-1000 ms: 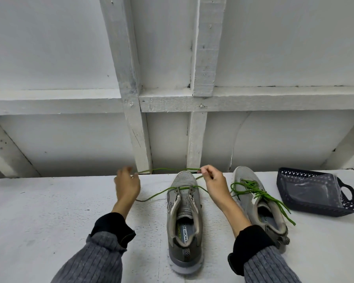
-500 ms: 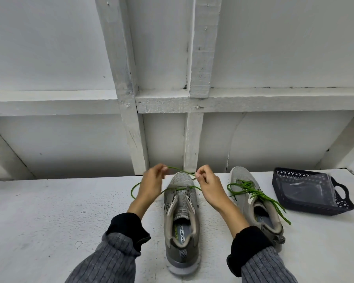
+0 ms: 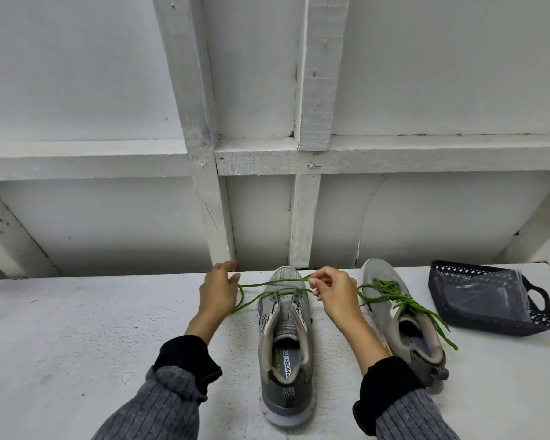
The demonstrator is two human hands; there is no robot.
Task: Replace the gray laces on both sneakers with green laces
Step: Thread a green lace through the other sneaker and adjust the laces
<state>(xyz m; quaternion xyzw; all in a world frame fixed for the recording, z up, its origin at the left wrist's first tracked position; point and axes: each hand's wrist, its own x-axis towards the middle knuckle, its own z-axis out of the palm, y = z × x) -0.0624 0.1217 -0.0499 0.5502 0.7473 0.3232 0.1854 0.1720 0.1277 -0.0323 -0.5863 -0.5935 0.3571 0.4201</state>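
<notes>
Two grey sneakers stand toe-away on the white table. The middle sneaker (image 3: 286,341) has a green lace (image 3: 254,298) threaded only through its front eyelets, with both ends running out to the left and right. My left hand (image 3: 218,292) holds the lace left of the toe, where it bends into a loop. My right hand (image 3: 334,292) pinches the lace just right of the toe. The right sneaker (image 3: 400,319) is laced with a second green lace (image 3: 404,301) whose loose ends trail over its opening.
A dark perforated basket (image 3: 534,319) holding a clear plastic bag sits at the right, close to the right sneaker. A white wall with wooden beams (image 3: 216,223) rises directly behind the table's far edge.
My left hand swung in towards the toe of the middle sneaker, then drew back a little left, so the lace now loops beside it. My right hand stayed near the toe.
</notes>
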